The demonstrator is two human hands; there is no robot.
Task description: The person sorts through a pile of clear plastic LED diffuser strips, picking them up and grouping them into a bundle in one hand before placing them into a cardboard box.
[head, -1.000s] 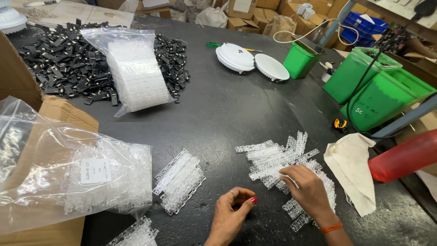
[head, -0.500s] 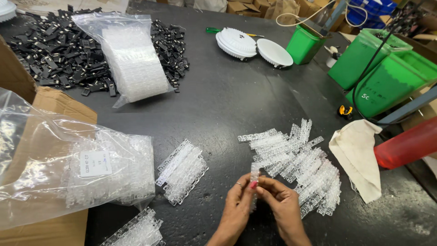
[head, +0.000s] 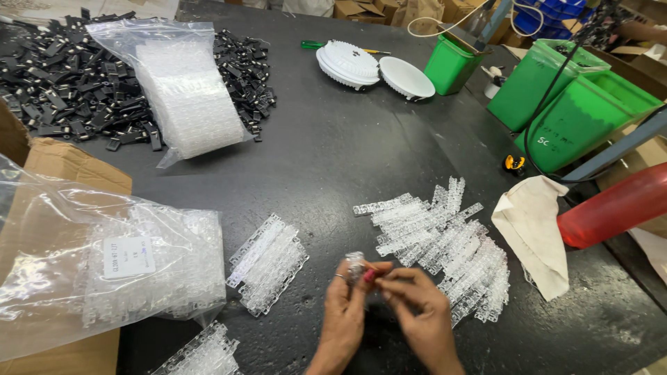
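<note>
Pinching one clear strip [head: 356, 264]: left hand [head: 345, 312], right hand [head: 417, 312] | bag [head: 104, 278]: clear strips

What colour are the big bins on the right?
The bins are bright green, seen in the head view.

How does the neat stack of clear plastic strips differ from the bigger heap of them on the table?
The small stack lies left of the hands, its strips aligned in one tidy block; the loose heap lies to their right, wider, with strips fanned out at many angles. The right hand is nearer the heap. Both are clear, ridged plastic strips on the dark table.
</note>
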